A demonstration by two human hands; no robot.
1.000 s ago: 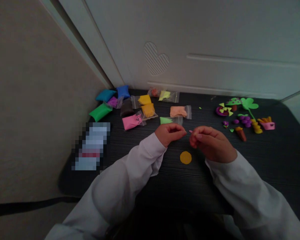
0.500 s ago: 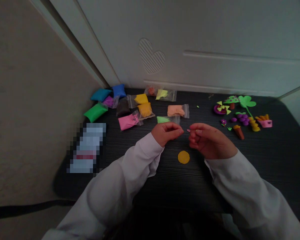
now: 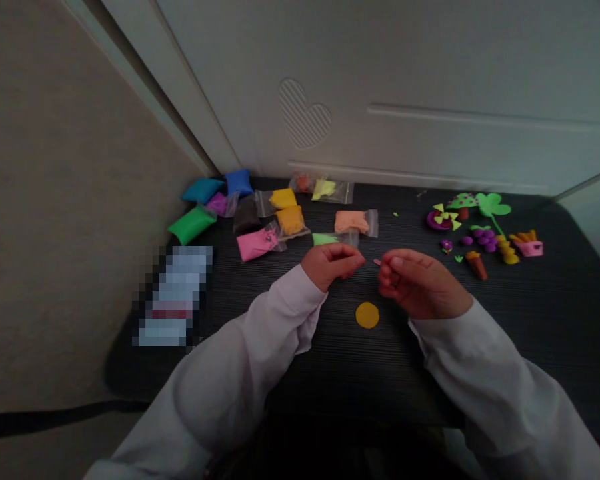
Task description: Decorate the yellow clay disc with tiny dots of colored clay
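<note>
My right hand (image 3: 420,281) pinches a tiny pink piece of modelling clay (image 3: 377,262) between thumb and fingertips, its tip pointing left. Facing it across a small gap, my left hand (image 3: 333,265) has thumb and forefinger pressed together; whether anything is in that pinch is too small to see. Below and between both hands, a flat yellow clay disc (image 3: 367,315) lies on the black table (image 3: 330,373). Just behind my left hand is a bag of light green clay (image 3: 330,239), partly covered by it.
Several clay bags, among them a pink one (image 3: 257,244) and an orange one (image 3: 353,222), lie at the back left. A blurred-out phone-like slab (image 3: 177,293) is at the left. Small clay figures, including a pink basket (image 3: 529,248) and a brown cone (image 3: 477,265), stand right.
Both hands have barely moved. The gap between them is slightly wider, and a bit more of the pink piece shows. The yellow disc stays put.
</note>
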